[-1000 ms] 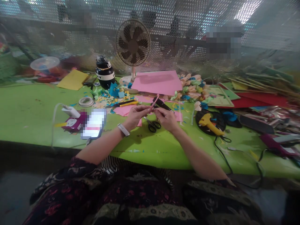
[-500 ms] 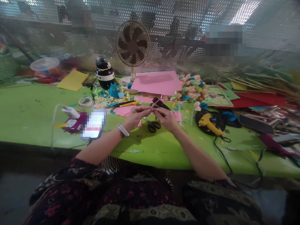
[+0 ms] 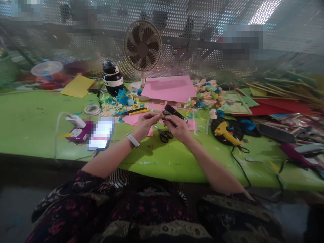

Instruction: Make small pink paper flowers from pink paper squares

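My left hand (image 3: 146,124), with a white band on its wrist, is closed in a pinch on a thin pink paper strip (image 3: 164,107). The strip's free end points up and away from me. My right hand (image 3: 177,127) is closed too, its fingertips pinched at the strip's lower end and close to the left ones. What lies right between the fingertips is too small to see clearly. Just under the hands, scissors (image 3: 165,136) with black handles lie on the green table (image 3: 141,152). A black elongated object (image 3: 176,113) lies behind my right hand.
Pink sheets (image 3: 169,88), paper scraps (image 3: 113,103) and a yellow cutter (image 3: 138,111) lie beyond the hands. A fan (image 3: 143,47) and black bottle (image 3: 112,81) stand behind. At left lies a phone (image 3: 101,133); at right, a yellow glue gun (image 3: 226,134) with a cord.
The pink strip has swung from leaning right to standing more upright, and less of it shows. My fingertips have shifted slightly; the right hand sits a little lower.
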Tool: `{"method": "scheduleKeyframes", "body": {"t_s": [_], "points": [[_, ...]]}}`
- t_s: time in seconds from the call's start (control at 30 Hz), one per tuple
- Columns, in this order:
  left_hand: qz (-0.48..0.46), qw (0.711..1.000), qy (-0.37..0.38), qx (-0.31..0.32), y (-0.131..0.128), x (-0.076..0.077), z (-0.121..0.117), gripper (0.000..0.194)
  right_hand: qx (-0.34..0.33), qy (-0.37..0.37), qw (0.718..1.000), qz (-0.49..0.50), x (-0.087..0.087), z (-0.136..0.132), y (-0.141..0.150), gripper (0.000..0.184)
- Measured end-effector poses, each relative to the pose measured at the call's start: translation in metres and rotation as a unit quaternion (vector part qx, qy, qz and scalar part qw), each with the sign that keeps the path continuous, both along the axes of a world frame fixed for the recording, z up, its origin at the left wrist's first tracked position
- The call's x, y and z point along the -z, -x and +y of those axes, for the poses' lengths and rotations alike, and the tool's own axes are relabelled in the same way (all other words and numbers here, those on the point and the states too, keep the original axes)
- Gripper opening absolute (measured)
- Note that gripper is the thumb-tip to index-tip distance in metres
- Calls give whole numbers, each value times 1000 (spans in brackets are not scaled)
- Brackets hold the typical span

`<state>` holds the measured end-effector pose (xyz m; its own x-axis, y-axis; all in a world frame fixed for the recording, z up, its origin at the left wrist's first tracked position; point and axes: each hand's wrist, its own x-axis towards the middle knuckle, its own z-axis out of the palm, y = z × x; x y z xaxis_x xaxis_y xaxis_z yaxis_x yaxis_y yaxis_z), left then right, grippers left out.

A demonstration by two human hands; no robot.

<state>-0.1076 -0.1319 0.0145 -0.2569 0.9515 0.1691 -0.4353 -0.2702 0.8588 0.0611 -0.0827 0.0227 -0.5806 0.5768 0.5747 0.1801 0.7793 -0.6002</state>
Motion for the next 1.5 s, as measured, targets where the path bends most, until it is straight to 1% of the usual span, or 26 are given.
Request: {"method": "scheduleKeyframes", "body": {"t_s": [0.17, 0.27, 0.33, 0.4, 0.5, 0.6, 0.7, 0.83, 1.03, 1.13, 1.33, 1.5], "points": [[30, 999, 21, 16, 1, 1, 0, 35, -18, 52, 998, -28, -4, 3, -3, 35], [43, 999, 14, 21, 1, 1, -1, 37, -22, 75, 996, -43, -7, 1, -4, 42], [51, 999, 3, 19, 1, 0, -1, 38, -19, 82, 995, -46, -7, -1, -4, 44], [56, 998, -7, 6, 0, -1, -2, 39, -2, 76, 997, -31, -5, -1, -3, 42], [65, 997, -15, -27, 0, -2, -3, 42, 20, 43, 999, 0, -3, -2, -1, 38], [83, 995, -26, -49, 0, -3, -3, 42, 20, 5, 1000, 2, -4, -3, -1, 25], [93, 994, -33, -53, -1, -4, -4, 41, 20, -16, 1000, 4, -6, -3, -2, 24], [91, 995, -29, -34, -2, -6, -5, 38, 18, -9, 1000, 6, -4, 2, -4, 24], [86, 996, -25, -15, -1, -6, -5, 38, -9, 30, 1000, 2, -2, 9, -6, 29], [82, 996, -20, -1, 0, -6, -5, 37, -19, 42, 999, 4, -3, 9, -6, 28], [59, 998, 1, -6, 0, -3, -2, 39, 1, 18, 1000, 14, -5, 4, -3, 27], [87, 995, 23, -34, 4, -1, -1, 38, 6, -4, 1000, 26, -3, 3, -2, 24]]}}
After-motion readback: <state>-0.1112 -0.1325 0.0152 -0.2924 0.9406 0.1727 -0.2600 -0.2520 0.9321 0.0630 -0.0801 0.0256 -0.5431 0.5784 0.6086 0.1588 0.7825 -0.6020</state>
